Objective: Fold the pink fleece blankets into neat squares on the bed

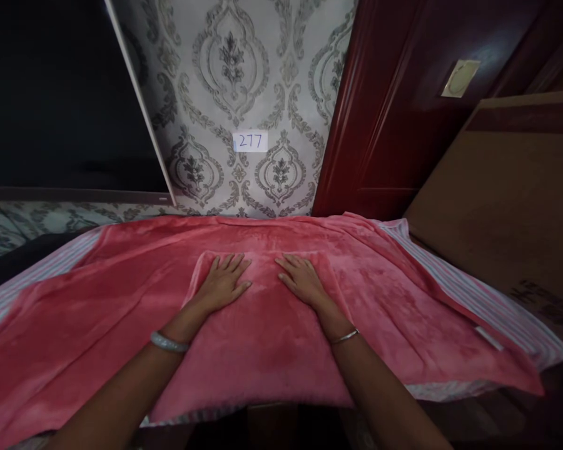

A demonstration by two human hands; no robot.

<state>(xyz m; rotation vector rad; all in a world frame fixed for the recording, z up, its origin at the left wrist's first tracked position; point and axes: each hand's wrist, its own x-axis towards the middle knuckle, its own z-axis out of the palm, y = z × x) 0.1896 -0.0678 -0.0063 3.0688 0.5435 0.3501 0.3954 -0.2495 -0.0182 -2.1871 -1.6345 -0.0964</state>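
Note:
My left hand (222,283) lies flat with fingers spread on the upper left part of a folded pink plush piece of fabric (267,337). Opposite it, my right hand (301,279) rests flat near the upper right corner of the same piece, fingers stretched out. Neither hand grips anything. The folded piece sits in the middle of a wide pink plush cloth (122,294), which spreads to both sides with creases. From the picture I cannot tell whether the two are one blanket. A bracelet circles each wrist.
A striped cloth (478,294) shows under the pink one at both sides. Behind stand a patterned wall with a paper marked 277 (250,141), a dark screen (65,100) at left and a dark red door (403,94). A large cardboard box (511,194) leans at right.

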